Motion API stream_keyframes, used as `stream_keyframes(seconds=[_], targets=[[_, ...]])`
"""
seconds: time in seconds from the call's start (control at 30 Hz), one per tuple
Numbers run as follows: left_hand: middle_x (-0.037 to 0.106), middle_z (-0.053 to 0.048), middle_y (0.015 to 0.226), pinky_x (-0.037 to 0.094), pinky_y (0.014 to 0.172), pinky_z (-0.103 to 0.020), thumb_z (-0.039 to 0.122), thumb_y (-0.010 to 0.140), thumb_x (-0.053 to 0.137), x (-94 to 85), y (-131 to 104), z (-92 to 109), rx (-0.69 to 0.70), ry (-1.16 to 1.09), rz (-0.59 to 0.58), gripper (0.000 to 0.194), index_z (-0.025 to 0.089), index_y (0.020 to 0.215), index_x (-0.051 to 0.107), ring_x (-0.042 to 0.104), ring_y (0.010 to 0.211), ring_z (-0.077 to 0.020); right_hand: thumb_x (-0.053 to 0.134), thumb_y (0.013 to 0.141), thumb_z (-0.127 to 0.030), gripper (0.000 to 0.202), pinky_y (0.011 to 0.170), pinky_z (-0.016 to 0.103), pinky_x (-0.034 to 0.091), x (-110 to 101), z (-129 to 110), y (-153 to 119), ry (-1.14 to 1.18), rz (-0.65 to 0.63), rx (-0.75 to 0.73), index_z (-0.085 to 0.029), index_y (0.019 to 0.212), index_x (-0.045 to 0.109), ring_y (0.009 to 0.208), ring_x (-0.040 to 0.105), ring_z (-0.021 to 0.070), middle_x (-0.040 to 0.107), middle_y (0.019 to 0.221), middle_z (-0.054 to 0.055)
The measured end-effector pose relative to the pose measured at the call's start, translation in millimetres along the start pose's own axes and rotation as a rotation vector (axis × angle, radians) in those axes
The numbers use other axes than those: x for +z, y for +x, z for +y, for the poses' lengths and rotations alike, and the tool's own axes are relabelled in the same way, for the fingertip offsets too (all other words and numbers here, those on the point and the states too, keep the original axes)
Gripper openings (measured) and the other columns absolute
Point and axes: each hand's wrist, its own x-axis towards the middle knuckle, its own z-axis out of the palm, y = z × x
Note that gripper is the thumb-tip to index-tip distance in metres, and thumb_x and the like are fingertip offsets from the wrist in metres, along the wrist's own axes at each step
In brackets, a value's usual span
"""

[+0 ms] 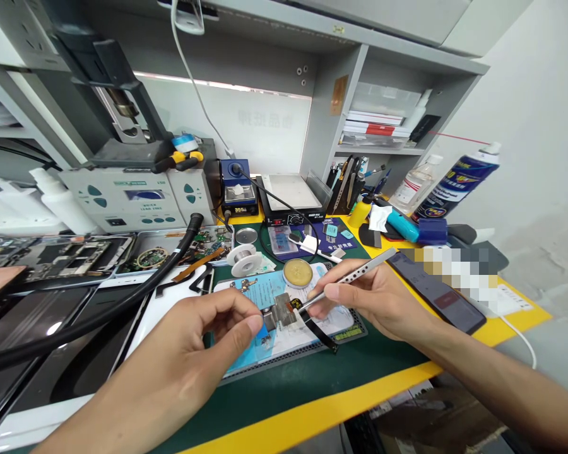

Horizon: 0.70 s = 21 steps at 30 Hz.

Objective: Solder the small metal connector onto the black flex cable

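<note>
My right hand (357, 296) grips a silver pen-like tool (366, 265) with a row of holes along its handle. Its tip reaches down to a small metal plate (284, 308) at the middle of a blue and white work mat (246, 359). A black flex strip (320, 333) runs from the plate toward the lower right. My left hand (222, 334) is at the left of the plate, thumb and forefinger pinched together; a bit of blue shows below the fingertips, but what they hold is hidden. Behind the plate stands a round tin of amber paste (298, 273).
A thick black hose (170, 261) crosses the left side over phone parts. Behind are a solder spool (244, 260), a soldering station (239, 195) and a hot plate (293, 192). A phone (438, 290) lies at right, near a spray can (459, 183).
</note>
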Motion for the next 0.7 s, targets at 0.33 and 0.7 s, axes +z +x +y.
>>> stream_keyframes(seconds=[0.33, 0.7], targets=[[0.048, 0.001, 0.071, 0.029, 0.06, -0.026, 0.071, 0.092, 0.059, 0.2, 1.3, -0.6, 0.023, -0.009, 0.01, 0.051, 0.023, 0.078, 0.069, 0.038, 0.067, -0.0152, 0.086, 0.093, -0.03, 0.015, 0.08, 0.03, 0.07, 0.0, 0.9, 0.4, -0.009, -0.006, -0.02, -0.018, 0.1, 0.081, 0.08, 0.085, 0.0211, 0.086, 0.085, 0.007], [0.048, 0.002, 0.075, 0.029, 0.064, -0.028, 0.071, 0.092, 0.059, -0.3, 0.7, 0.0, -0.005, -0.012, -0.015, 0.049, 0.024, 0.08, 0.068, 0.038, 0.071, -0.016, 0.085, 0.093, -0.027, 0.013, 0.079, 0.026, 0.069, 0.8, 0.7, 0.2, 0.008, -0.023, -0.026, -0.018, 0.1, 0.081, 0.081, 0.085, 0.0193, 0.086, 0.086, 0.008]])
